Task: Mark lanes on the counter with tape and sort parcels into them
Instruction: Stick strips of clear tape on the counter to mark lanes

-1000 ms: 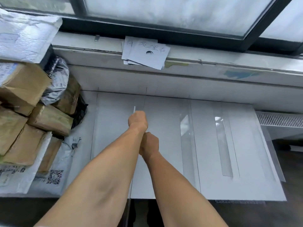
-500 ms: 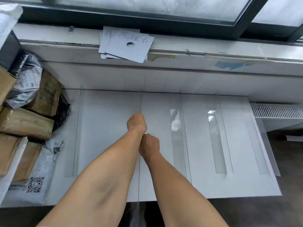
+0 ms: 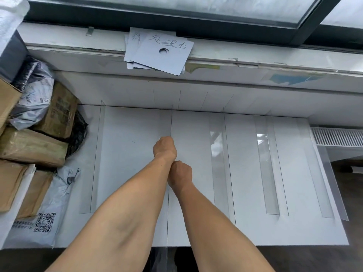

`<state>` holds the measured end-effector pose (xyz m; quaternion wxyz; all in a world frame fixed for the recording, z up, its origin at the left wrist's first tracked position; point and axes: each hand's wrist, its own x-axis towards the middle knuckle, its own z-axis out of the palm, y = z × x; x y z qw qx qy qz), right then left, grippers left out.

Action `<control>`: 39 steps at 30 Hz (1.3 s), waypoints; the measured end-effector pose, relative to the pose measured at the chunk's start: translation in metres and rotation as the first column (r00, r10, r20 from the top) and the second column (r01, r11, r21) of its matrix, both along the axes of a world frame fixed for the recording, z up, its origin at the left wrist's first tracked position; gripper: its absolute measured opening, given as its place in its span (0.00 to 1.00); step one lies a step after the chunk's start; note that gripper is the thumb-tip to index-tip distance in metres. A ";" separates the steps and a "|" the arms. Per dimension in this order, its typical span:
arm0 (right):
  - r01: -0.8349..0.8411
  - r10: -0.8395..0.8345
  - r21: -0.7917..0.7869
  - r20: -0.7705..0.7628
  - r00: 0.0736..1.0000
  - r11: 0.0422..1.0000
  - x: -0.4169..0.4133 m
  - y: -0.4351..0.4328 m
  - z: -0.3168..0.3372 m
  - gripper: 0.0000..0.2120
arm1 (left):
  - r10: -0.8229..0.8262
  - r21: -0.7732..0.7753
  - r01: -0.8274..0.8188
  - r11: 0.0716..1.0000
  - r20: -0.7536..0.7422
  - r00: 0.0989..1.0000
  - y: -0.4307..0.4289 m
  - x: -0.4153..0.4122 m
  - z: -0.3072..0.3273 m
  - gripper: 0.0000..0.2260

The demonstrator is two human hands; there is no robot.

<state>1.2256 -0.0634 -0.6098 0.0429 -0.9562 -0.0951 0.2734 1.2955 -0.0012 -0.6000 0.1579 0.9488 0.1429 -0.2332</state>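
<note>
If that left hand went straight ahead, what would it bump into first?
Probably the white wall under the window ledge. The stretch of counter ahead of the left hand looks free, though depth is hard to judge.

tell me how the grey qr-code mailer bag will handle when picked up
Probably floppy: the grey mailer bag lies flat and wrinkled. Its smooth plastic skin may slip in the fingers. Likely light, as it barely bulges.

fingers of left hand and right hand hidden; parcels cropped left.
</note>
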 end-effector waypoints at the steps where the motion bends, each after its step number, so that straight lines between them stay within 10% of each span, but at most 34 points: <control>1: -0.004 0.004 -0.009 -0.005 1.000 1.000 0.000 0.001 -0.002 0.09 | 0.004 -0.005 -0.004 1.000 0.000 1.000 0.001 -0.001 -0.001 0.11; 19: 0.091 -0.090 -0.039 0.022 0.996 0.995 -0.007 0.013 -0.013 0.18 | 0.080 -0.093 -0.080 0.992 -0.008 0.997 0.014 -0.005 -0.016 0.04; 33: 0.208 -0.208 0.004 0.030 0.978 0.978 -0.005 0.008 -0.011 0.02 | 0.169 -0.181 -0.167 0.969 -0.004 0.986 0.012 -0.007 -0.016 0.13; 39: 0.268 -0.294 0.146 0.209 0.932 0.952 0.010 0.029 0.021 0.17 | 0.298 -0.152 -0.280 0.948 0.108 0.949 0.046 0.003 0.018 0.20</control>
